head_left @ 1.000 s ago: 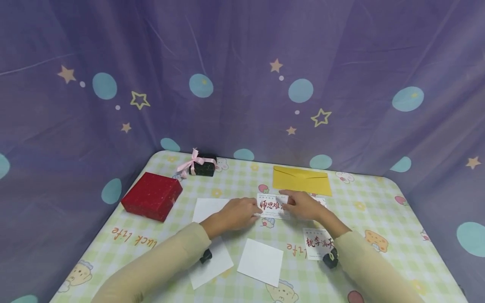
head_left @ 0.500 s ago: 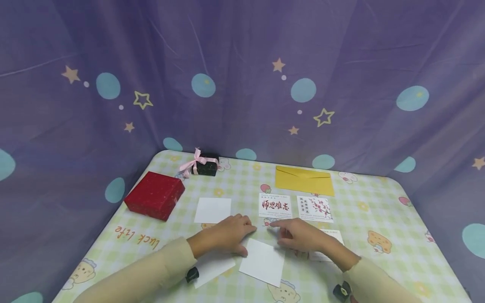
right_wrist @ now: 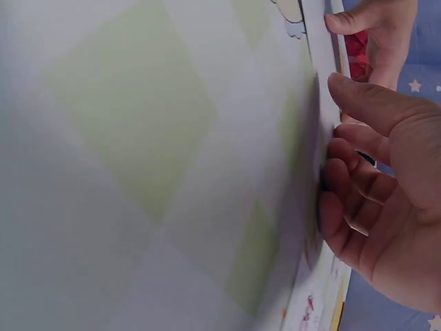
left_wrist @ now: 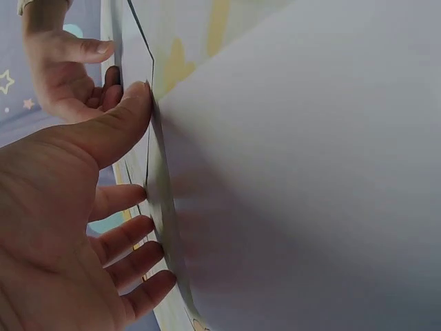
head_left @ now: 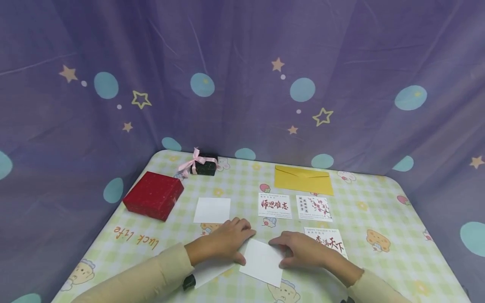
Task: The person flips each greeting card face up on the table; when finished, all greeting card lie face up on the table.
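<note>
A blank white card [head_left: 260, 265] lies slightly turned near the front middle of the table. At its upper left edge, my left hand [head_left: 223, 240] rests with the thumb and fingers spread. My right hand [head_left: 305, 250] touches the card's right edge with thumb and forefinger, its other fingers loosely bent. Beneath my left hand, a second blank card [head_left: 212, 272] is partly covered by the hand and sleeve. My right hand and forearm cover part of a card with red lettering [head_left: 332, 240]. In the left wrist view, white paper [left_wrist: 310, 172] fills the right side, below my fingers.
Farther back lie a blank card [head_left: 212, 210], a card with red characters [head_left: 274, 205] and a blossom card [head_left: 314, 208]. A yellow envelope [head_left: 303, 181] is behind them. At the left stand a red box [head_left: 151, 194] and a black box with pink ribbon [head_left: 204, 165].
Both hands have drawn back from the red-character card toward the front. The right hand has come down to the blank card's right edge; the left has settled at its left.
</note>
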Motion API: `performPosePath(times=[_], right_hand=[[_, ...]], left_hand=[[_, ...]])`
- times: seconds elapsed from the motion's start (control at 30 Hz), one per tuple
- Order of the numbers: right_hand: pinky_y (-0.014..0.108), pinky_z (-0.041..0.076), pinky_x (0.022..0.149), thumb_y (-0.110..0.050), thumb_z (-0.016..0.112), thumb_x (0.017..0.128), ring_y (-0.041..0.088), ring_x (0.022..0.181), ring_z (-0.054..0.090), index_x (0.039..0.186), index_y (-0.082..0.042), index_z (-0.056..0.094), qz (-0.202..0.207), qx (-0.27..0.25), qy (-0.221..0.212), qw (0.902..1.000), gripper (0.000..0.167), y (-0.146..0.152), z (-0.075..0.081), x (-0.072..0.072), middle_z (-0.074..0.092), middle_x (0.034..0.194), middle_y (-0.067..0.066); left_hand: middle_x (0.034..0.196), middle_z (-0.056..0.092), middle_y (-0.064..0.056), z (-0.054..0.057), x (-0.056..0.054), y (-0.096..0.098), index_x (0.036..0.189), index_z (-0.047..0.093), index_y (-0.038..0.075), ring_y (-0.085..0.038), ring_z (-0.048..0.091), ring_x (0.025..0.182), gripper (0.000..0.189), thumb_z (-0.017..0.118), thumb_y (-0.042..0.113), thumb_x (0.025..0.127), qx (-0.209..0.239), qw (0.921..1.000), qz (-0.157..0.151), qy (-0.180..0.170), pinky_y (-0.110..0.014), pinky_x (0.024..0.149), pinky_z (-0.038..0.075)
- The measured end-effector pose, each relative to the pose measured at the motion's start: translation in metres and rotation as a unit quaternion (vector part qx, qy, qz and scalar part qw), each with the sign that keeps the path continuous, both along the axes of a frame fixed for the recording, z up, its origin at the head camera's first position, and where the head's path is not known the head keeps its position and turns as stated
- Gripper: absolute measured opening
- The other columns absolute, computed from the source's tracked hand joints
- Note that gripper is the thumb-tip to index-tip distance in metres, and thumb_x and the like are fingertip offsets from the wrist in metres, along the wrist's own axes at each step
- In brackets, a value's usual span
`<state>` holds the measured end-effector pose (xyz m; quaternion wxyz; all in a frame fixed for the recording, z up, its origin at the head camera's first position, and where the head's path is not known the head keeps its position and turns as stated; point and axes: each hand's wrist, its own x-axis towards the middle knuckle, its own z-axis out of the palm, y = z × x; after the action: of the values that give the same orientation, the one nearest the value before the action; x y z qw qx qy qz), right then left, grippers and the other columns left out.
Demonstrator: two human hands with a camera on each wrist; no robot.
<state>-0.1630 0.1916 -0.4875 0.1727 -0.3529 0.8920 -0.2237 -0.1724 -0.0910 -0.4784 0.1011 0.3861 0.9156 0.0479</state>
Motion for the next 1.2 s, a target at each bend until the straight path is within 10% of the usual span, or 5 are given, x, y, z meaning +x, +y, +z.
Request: performPosePath(times=[1.2], right_hand=[[0.020, 0.044, 0.077, -0.029, 0.084, 0.081, 0.000, 0.085, 0.052, 0.132, -0.030, 0.066, -0.019, -0.042, -0.040, 0.9981, 0.055, 0.003, -0.015, -0.002, 0.059, 0.095, -0.017]], left_hand=[[0.128, 0.054, -0.004, 0.008, 0.004, 0.025, 0.100, 0.065, 0.017, -0.018, 0.049, 0.109, 0.059, 0.093, 0.052, 0.062, -0.041, 0.9983, 0.035, -0.019, -0.032, 0.091, 0.047]])
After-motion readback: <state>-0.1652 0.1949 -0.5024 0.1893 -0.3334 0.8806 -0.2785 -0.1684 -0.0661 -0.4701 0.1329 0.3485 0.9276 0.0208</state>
